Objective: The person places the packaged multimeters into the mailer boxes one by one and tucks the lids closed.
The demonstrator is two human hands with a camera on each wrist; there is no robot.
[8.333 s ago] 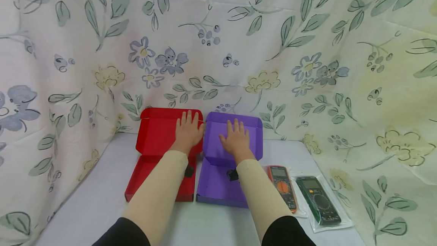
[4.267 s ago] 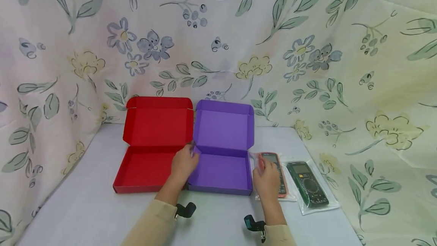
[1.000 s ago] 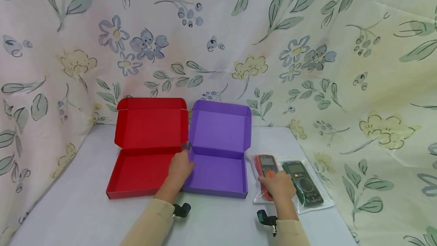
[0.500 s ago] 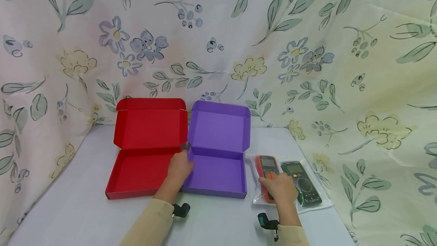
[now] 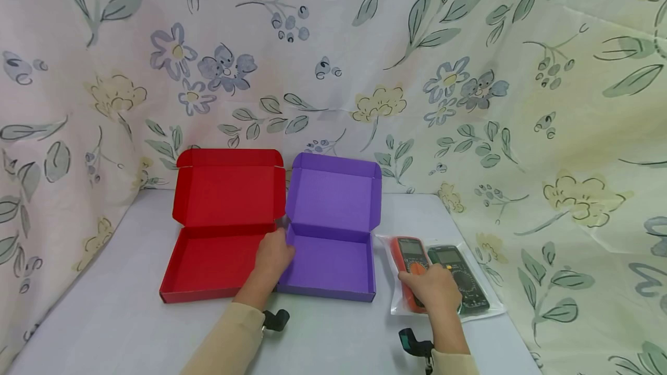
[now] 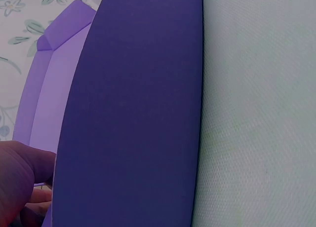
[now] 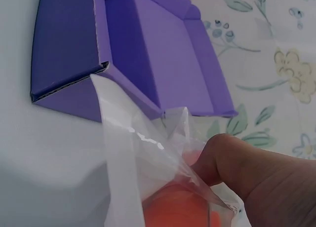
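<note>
A purple box and a red box stand side by side on the table with lids raised. My left hand is between them and pinches the purple box's left wall; some of its fingers are hidden. In the left wrist view, its thumb sits behind the front wall. My right hand grips an orange multimeter in a clear plastic bag, thumb on the left and fingers on the right side. A green multimeter in a clear bag lies just right, partly behind the hand.
A white cloth covers the table. Behind it and along both sides hangs a floral curtain. The purple box's lid and the red box's lid lean back near that curtain.
Earlier, both hands pressed on the raised lids. They came down to the purple box's wall and the bagged multimeters. In the last second, the orange multimeter tilts and shifts slightly right with my right hand.
</note>
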